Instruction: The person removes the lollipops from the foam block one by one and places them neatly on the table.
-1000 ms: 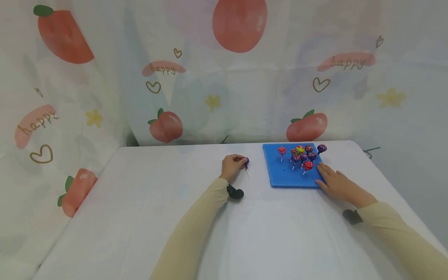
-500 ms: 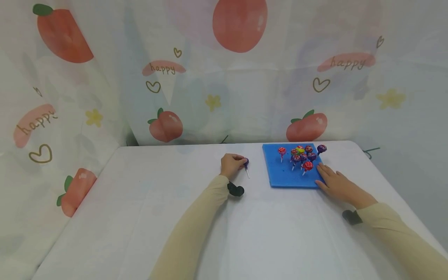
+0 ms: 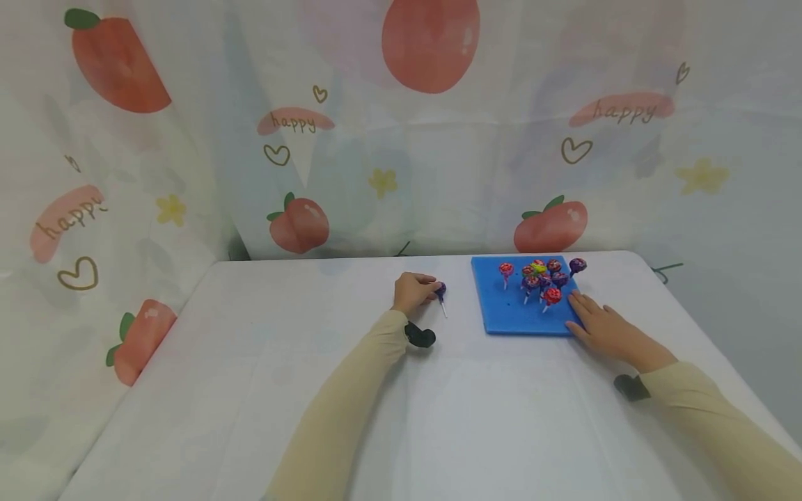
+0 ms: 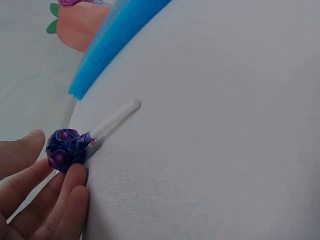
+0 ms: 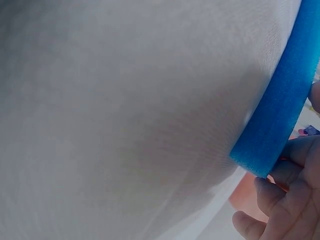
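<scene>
Left hand (image 3: 412, 293) pinches purple-wrapped lollipop (image 4: 64, 150) by head, left of blue foam board (image 3: 501, 316); loose grip could let it slip. Right hand (image 3: 606, 332), fingers extended, touches board's edge; sideways nudge might tilt standing lollipops (image 3: 553, 296).

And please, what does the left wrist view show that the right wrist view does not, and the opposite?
Only the left wrist view: the left hand pinching a purple lollipop, its white stick free. Only the right wrist view: the right hand touching the blue board. Both views: part of that board and the white tabletop.
</scene>
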Motion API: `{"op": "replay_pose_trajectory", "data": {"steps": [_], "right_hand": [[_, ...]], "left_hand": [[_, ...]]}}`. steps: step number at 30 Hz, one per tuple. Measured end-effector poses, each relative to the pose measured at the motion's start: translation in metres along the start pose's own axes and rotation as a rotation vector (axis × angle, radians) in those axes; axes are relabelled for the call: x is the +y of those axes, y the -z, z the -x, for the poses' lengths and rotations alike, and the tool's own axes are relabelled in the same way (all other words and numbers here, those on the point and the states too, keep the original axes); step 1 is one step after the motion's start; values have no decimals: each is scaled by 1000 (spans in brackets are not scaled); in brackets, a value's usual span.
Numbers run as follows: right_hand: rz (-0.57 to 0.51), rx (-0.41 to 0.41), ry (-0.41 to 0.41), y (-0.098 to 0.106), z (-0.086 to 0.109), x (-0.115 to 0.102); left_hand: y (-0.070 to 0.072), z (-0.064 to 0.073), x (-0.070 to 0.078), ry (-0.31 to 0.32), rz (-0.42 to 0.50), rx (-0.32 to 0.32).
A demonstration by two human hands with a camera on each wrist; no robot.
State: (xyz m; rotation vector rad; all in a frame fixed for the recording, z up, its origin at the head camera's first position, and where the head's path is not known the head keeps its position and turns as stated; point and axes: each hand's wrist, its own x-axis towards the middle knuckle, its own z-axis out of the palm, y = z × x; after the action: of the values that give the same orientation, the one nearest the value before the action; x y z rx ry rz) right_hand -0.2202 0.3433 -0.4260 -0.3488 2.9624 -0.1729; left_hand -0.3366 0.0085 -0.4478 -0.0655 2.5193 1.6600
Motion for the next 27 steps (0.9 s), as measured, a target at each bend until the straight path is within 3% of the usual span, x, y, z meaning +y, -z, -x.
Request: {"op": "replay_pose_trajectory", "data": {"steps": [8, 15, 18, 21, 27], "right_hand": [[-4, -6, -6, 1, 1, -1], [12, -3, -7, -1, 1, 1], [11, -1, -4, -1, 1, 1], [8, 0, 2, 0, 1, 0], [1, -2, 8, 2, 0, -2]], "left_hand": [[10, 4, 0, 49, 97, -25], [20, 8, -2, 24, 216, -89], [23, 10, -1, -42, 229, -103], [23, 12, 2, -149, 217, -102], [10, 21, 14, -319, 209, -124]]}}
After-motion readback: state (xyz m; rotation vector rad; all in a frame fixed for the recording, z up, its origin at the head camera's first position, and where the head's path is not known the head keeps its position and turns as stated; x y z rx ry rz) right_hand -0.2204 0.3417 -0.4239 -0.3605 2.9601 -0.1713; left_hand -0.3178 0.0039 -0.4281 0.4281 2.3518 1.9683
